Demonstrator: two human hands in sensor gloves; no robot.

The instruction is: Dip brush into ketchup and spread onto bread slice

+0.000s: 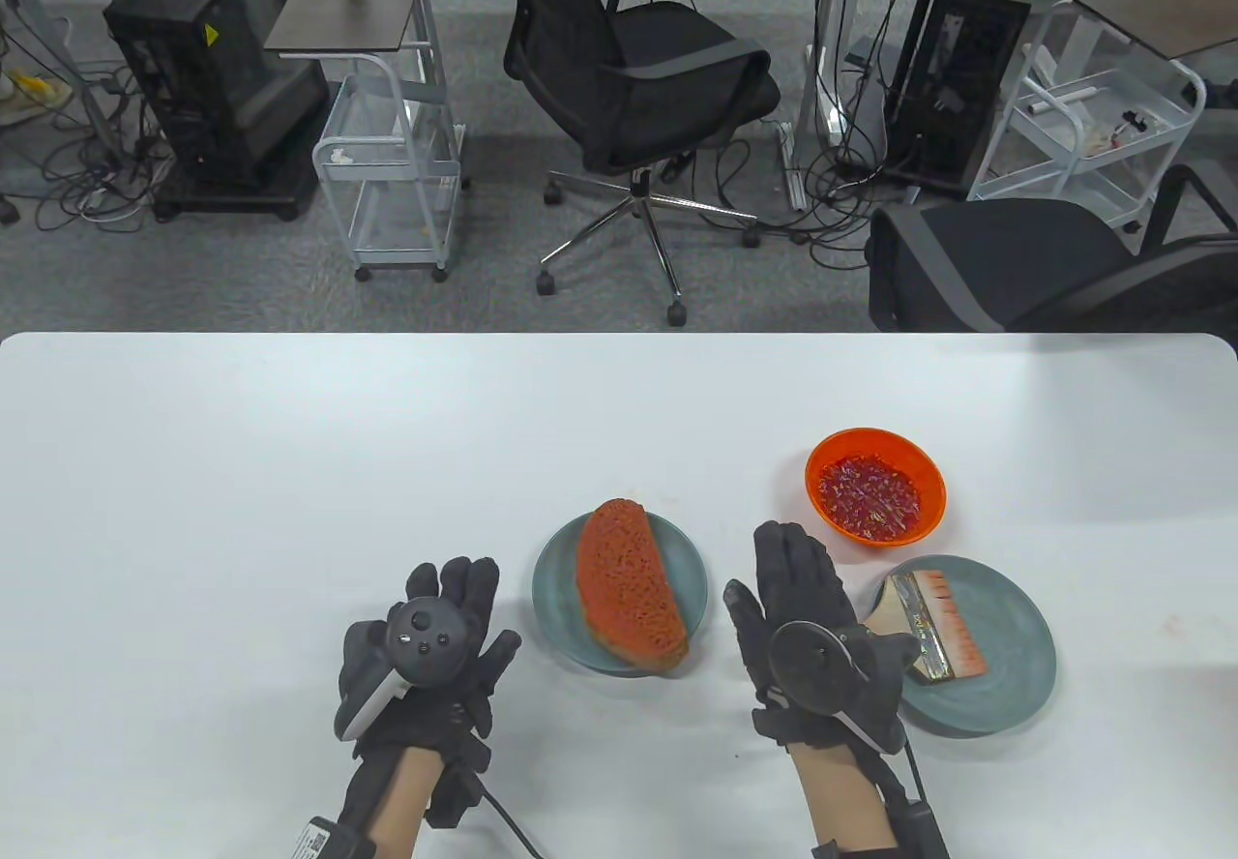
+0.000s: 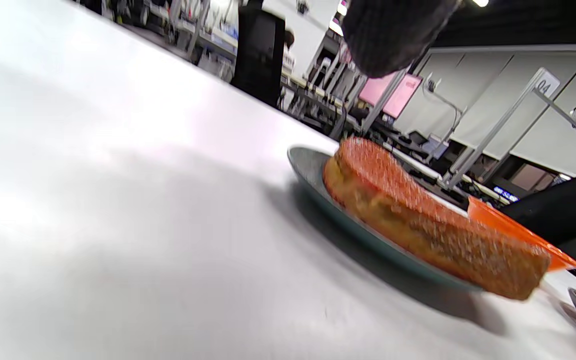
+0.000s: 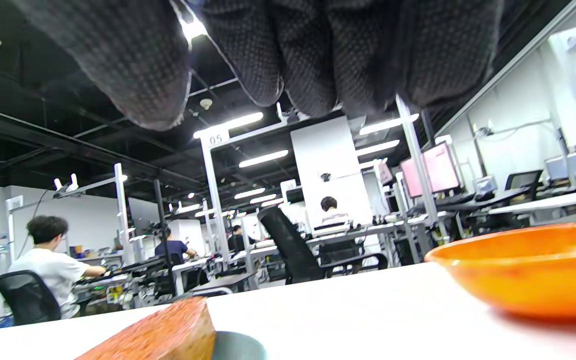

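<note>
Item, bread slice (image 1: 633, 599): on a grey-green plate (image 1: 551, 588) near the table's front edge, centre; top face red all over, so I judge the spreading done or nearly so.
Item, brush (image 1: 927, 623): lying on a second plate (image 1: 1016, 685) toward the front right, bristles reddened, no hand on it.
Item, ketchup bowl (image 1: 876, 485): orange, behind the brush plate.
Item, my left hand (image 1: 426, 656): flat on the table left of the bread, fingers spread, empty.
Item, my right hand (image 1: 808, 617): fingers straight, between the plates, empty.
Remaining: little, by my reading.
</note>
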